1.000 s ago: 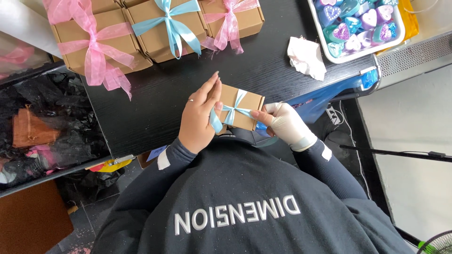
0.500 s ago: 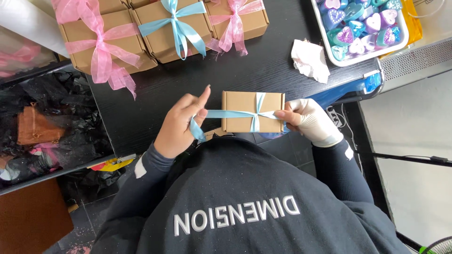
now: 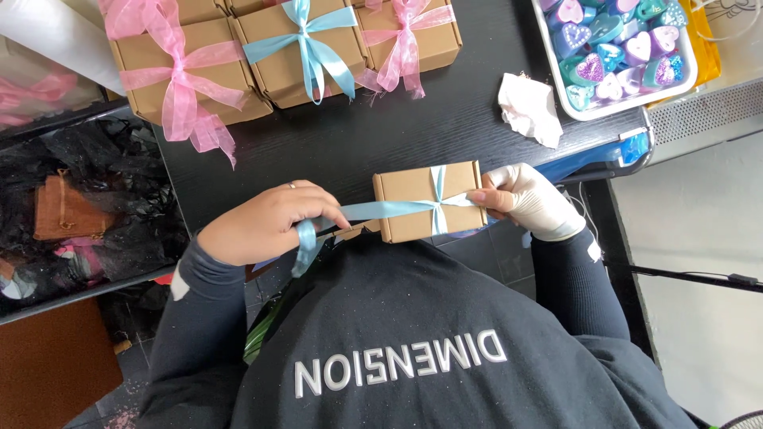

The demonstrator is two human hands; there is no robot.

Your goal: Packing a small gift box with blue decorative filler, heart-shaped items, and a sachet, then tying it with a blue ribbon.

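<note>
Closest in: dark sweatshirt (image 3: 413, 349) with pale lettering across it, filling the bottom of the view.

Just above that, left hand (image 3: 266, 222) closed around a light blue ribbon (image 3: 381, 210), fingers curled tight on it, loose end hanging down below the fist. Ring on one finger. Ribbon pulled taut across to a small brown cardboard box (image 3: 429, 201) at the near edge of the black table (image 3: 381, 135), crossing over itself on the box's top.

Right hand (image 3: 528, 200), in a whitish glove, pinching the box's right end, fingertips pressed on the ribbon where it wraps the edge. So both hands gripping, none open.

Bit further out: crumpled white tissue (image 3: 528, 107) lying on the table, well apart from the box.

Far edge: row of finished brown boxes, pink bow (image 3: 179, 75) on the left one, blue bow (image 3: 306, 40) on the middle, another pink bow (image 3: 405, 36) next to it. Top right, white tray (image 3: 612, 107) full of glittery heart-shaped bits in blue, purple and pink.

Off to the left, below table level, black crinkly wrapping (image 3: 95, 214) in a bin.
</note>
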